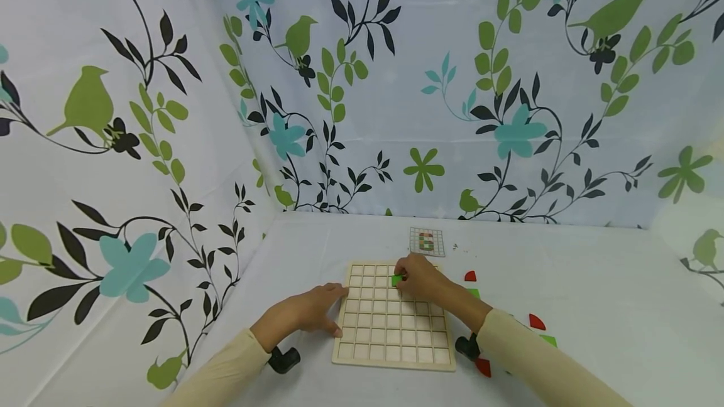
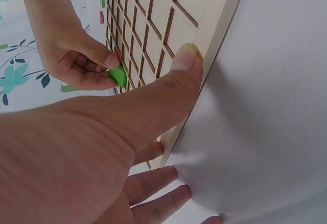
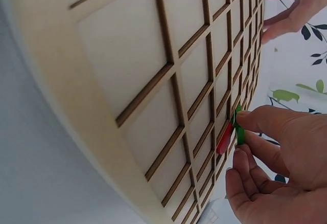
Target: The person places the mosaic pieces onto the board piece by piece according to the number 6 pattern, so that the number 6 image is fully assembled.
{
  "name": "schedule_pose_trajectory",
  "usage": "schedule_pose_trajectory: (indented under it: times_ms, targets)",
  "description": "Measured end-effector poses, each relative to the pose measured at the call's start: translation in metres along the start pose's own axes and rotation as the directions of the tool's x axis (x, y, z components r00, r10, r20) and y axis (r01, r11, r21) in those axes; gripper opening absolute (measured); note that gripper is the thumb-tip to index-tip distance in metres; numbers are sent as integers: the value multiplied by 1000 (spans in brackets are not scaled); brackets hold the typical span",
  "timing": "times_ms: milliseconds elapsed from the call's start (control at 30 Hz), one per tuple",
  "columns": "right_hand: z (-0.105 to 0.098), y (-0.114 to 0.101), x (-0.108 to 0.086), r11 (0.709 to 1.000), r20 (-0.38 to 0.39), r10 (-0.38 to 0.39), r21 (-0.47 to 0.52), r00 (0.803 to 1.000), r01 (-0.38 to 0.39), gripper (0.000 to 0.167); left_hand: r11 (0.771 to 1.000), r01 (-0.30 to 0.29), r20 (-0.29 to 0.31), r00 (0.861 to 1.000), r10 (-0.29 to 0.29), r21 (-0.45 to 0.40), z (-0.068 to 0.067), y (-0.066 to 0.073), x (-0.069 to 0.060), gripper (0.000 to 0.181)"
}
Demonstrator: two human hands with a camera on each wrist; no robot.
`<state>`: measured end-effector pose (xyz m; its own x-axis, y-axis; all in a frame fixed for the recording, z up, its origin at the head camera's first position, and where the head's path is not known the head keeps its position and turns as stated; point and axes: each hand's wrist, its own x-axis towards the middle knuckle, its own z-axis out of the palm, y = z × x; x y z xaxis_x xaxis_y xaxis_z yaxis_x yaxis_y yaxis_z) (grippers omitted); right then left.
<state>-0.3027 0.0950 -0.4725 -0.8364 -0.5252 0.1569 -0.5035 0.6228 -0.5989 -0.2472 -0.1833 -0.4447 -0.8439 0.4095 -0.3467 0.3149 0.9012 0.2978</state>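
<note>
A pale wooden grid board (image 1: pixel 393 336) with square cells lies on the white table. My right hand (image 1: pixel 421 278) pinches a green tile (image 3: pixel 240 133) between thumb and fingers, at a cell near the board's far edge. Beside that tile, a red piece (image 3: pixel 224 139) sits on the grid in the right wrist view. My left hand (image 1: pixel 310 309) rests along the board's left edge. Its thumb (image 2: pixel 185 60) lies on the wooden rim, while the other fingers are spread at the board's side in the left wrist view.
Beyond the board lies a small gridded card (image 1: pixel 427 242) with a coloured pattern. To the right are loose pieces, among them a red one (image 1: pixel 470 276), another red piece (image 1: pixel 536 321) and a green one (image 1: pixel 548 340), partly behind the right sleeve. A patterned curtain (image 1: pixel 418 93) hangs behind the table.
</note>
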Motion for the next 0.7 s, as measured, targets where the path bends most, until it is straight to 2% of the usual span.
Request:
schedule_pose_trajectory:
  times_ms: [300,700]
  targets:
    - [1,-1,5,998,31,-60,22,998,60,15,1000,-3,-4,1000,3,7,0,0,2,89]
    - [6,4,6,1000,39,1,31,999,-2,21,1000,-15,-12,1000,15,9,1,-1,2,90]
